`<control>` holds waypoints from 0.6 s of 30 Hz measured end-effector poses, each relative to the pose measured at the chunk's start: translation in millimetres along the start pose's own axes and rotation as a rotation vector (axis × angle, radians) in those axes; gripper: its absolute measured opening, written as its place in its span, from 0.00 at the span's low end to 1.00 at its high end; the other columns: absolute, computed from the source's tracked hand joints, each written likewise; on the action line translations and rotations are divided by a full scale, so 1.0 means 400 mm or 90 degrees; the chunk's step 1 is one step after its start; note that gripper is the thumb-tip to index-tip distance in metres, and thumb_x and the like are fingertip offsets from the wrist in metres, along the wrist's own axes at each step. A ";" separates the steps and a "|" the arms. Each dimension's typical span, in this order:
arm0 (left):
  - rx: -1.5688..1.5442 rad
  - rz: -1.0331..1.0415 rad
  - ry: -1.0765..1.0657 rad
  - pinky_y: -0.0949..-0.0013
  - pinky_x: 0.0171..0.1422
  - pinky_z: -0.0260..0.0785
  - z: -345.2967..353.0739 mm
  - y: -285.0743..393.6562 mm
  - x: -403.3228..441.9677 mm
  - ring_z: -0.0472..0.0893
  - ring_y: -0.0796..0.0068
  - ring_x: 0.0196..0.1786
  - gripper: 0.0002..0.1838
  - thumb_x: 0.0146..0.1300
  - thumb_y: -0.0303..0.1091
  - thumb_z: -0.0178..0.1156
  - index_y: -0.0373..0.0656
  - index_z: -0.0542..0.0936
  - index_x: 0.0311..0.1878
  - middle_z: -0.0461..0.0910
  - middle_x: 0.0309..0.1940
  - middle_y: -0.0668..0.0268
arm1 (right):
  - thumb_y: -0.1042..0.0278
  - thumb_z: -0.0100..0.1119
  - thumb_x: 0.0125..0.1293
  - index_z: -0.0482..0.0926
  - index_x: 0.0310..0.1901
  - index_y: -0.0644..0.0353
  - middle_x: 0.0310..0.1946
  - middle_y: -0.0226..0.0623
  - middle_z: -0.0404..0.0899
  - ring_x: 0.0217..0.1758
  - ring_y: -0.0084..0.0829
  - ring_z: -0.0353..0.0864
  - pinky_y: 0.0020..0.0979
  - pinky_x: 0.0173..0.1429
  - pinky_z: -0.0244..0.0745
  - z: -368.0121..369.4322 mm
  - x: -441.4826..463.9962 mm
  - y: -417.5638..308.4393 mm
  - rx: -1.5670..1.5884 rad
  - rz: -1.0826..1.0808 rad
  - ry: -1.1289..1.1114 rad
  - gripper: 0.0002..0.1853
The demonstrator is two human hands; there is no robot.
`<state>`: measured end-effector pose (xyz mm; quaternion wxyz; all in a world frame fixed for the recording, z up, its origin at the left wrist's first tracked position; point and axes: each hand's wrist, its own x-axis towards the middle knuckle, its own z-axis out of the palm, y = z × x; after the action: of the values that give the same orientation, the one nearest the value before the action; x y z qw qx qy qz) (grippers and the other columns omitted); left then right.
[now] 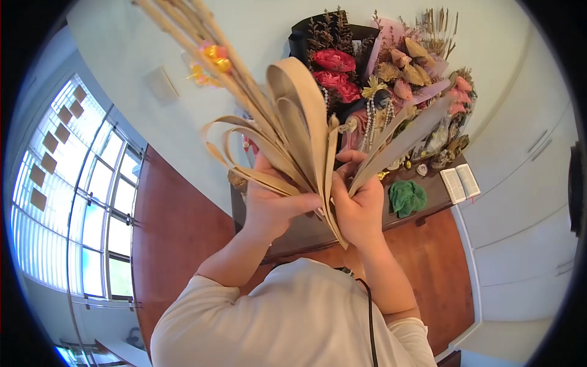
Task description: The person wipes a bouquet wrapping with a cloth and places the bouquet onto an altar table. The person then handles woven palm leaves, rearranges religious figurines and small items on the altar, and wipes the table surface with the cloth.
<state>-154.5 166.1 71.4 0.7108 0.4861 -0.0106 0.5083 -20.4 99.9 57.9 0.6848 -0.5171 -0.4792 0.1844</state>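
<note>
My left hand (pixel 269 205) is closed around the lower part of a bunch of dried tan palm leaves (pixel 318 122), several of them bent into upright loops. Long thin sticks (pixel 247 92) rise from the bunch toward the upper left, and a small yellow-orange ornament (pixel 215 59) shows beside them. On the other side, my right hand (pixel 362 208) pinches the bunch near its base. Long flat leaf blades (pixel 400 137) fan out to the upper right from this hand. The pointed leaf ends (pixel 338 235) stick out below, between my hands.
Against the wall, a dark table (pixel 293 241) bears red flowers (pixel 335 70), pink and tan dried flowers (pixel 403 70), and a pearl necklace (pixel 370 125). A green cloth (pixel 408 198) and an open book (pixel 460 183) lie at its right. A window (pixel 92 202) is at left, white cabinets (pixel 526 183) at right.
</note>
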 end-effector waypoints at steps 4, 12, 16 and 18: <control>0.095 -0.016 0.027 0.56 0.66 0.77 0.016 -0.018 0.000 0.80 0.59 0.62 0.49 0.43 0.12 0.74 0.41 0.62 0.69 0.76 0.62 0.57 | 0.78 0.59 0.67 0.75 0.54 0.63 0.28 0.26 0.72 0.30 0.19 0.73 0.26 0.38 0.71 0.003 -0.004 0.024 -0.066 -0.055 -0.016 0.14; 0.053 0.037 0.072 0.64 0.59 0.79 -0.003 -0.006 0.010 0.85 0.69 0.54 0.36 0.51 0.12 0.70 0.38 0.68 0.64 0.81 0.55 0.59 | 0.72 0.62 0.69 0.68 0.61 0.65 0.29 0.25 0.69 0.26 0.16 0.67 0.21 0.31 0.65 -0.063 0.005 0.052 0.409 0.168 -0.098 0.21; 0.089 0.046 0.108 0.56 0.59 0.82 -0.002 0.000 0.012 0.83 0.58 0.58 0.37 0.52 0.09 0.60 0.42 0.66 0.67 0.78 0.56 0.56 | 0.70 0.69 0.65 0.67 0.63 0.64 0.34 0.26 0.70 0.33 0.19 0.69 0.24 0.38 0.67 -0.077 0.001 0.090 0.460 0.124 -0.185 0.29; 0.069 -0.027 0.159 0.51 0.57 0.84 0.011 0.020 0.019 0.84 0.55 0.57 0.35 0.54 0.10 0.58 0.41 0.67 0.66 0.78 0.54 0.55 | 0.71 0.75 0.57 0.65 0.67 0.62 0.38 0.28 0.70 0.42 0.22 0.71 0.27 0.47 0.68 -0.088 0.000 0.103 0.440 0.032 -0.332 0.38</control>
<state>-154.5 168.3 82.9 0.6898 0.4570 0.1161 0.5493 19.3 97.5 21.2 0.6691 -0.2051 -0.5336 0.4750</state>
